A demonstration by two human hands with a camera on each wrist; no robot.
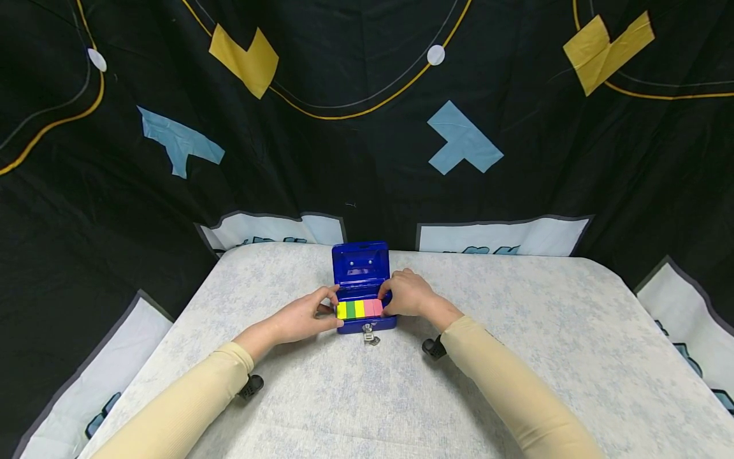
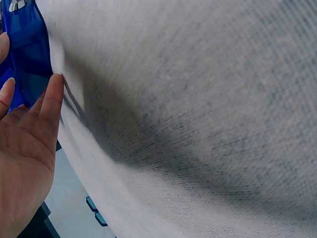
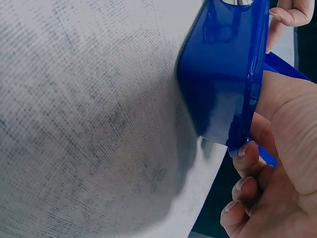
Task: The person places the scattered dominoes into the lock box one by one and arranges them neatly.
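Observation:
A blue metal cash box (image 1: 367, 324) stands on the table with its lid (image 1: 360, 262) raised. Inside lies a row of small bright pads, like sticky notes: yellow (image 1: 341, 310), green (image 1: 351, 310), yellow again, and pink (image 1: 373, 308) at the right. My left hand (image 1: 306, 313) rests at the box's left side, its fingers mostly straight; in the left wrist view a fingertip touches the blue wall (image 2: 30, 54). My right hand (image 1: 410, 294) reaches over the right rim, thumb and forefinger at the pink end pad. In the right wrist view its other fingers (image 3: 245, 191) curl outside the box; the fingertips inside are hidden.
A silver latch with keys (image 1: 369, 335) hangs at the box's front. Pale patterned cloth covers the table (image 1: 367, 395). Behind it hangs a black curtain (image 1: 355, 166) with yellow and blue patches. Dark wrist devices (image 1: 434, 348) sit under both sleeves.

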